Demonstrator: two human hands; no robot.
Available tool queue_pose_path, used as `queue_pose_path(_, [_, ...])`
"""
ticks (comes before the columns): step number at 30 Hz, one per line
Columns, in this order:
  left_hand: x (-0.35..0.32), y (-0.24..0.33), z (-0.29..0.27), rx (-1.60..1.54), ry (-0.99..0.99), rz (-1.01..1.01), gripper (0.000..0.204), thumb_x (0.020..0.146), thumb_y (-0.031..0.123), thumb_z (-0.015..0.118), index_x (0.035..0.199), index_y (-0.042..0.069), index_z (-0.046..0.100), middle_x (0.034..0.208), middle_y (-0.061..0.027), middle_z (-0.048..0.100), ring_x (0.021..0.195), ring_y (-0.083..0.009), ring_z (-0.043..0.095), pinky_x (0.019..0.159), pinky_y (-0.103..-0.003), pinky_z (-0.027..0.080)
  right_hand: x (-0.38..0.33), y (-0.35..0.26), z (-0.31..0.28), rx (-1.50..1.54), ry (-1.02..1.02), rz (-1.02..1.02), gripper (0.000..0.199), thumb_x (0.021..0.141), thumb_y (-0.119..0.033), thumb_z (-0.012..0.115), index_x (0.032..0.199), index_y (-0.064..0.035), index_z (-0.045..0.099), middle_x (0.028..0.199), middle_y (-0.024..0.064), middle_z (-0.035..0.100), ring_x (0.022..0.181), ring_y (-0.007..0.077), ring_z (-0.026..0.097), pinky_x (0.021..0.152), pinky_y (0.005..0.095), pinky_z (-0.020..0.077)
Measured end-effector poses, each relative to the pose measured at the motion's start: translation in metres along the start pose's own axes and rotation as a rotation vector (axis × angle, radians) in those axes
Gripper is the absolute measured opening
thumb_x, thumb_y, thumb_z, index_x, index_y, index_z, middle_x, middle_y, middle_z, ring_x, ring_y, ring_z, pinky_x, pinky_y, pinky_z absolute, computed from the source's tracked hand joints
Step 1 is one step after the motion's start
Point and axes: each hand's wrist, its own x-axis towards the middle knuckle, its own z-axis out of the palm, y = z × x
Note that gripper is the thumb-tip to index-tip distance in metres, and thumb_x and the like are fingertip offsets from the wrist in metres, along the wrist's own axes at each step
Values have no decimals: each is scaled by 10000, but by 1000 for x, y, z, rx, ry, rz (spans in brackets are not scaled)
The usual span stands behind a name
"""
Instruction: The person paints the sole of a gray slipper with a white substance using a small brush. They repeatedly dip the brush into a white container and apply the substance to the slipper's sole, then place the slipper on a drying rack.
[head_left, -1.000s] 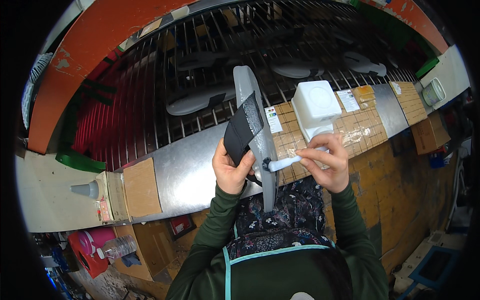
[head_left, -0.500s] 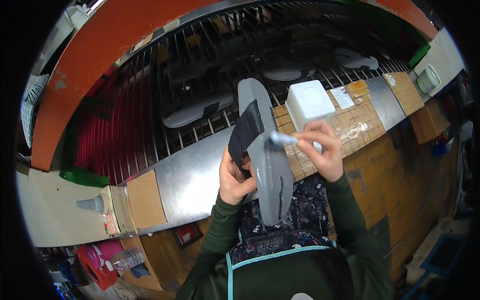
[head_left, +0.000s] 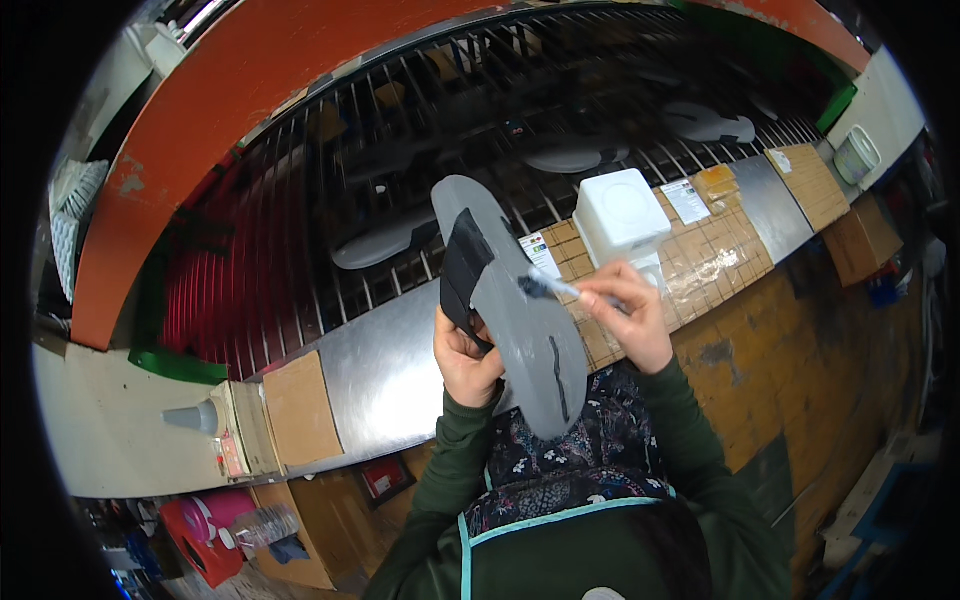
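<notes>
Factory bench: steel ledge point(head_left: 390, 380) fronting a slatted conveyor point(head_left: 400, 230) with more grey soles riding it. Left hand point(head_left: 465, 355) clamps a grey shoe sole point(head_left: 520, 320) with a black upper part point(head_left: 462, 275), held upright over the ledge. Right hand point(head_left: 625, 320) pinches a small brush point(head_left: 545, 288), bristles on the sole face. Looks like mid-coating; next stroke needs the sole held steady. White tub point(head_left: 620, 212) just behind the brush hand, close to its path.

Sole point(head_left: 515, 320) between both hands, tub point(head_left: 620, 212) behind, cone point(head_left: 195, 417) far left.
</notes>
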Motion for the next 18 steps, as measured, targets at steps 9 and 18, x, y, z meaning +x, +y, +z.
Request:
queue_pose_path(9, [8,12,-13,239,96,62,557,740,-54,765,1179,-1,426,1060,-166,621,720,-122,641,662,-230,528,-48,-17,-11,108,-58,120,150,850,-68,703,979,1,738,931,42,574,833,110,570,719,233,466])
queue_pose_path(18, [5,11,-7,359,112,122,553,718,-29,801,1139,10,445,956,-85,614,705,-93,617,637,-221,514,-37,-17,-5,-97,-30,6,164,842,-65,712,995,-13,740,881,25,560,757,85,540,627,220,440])
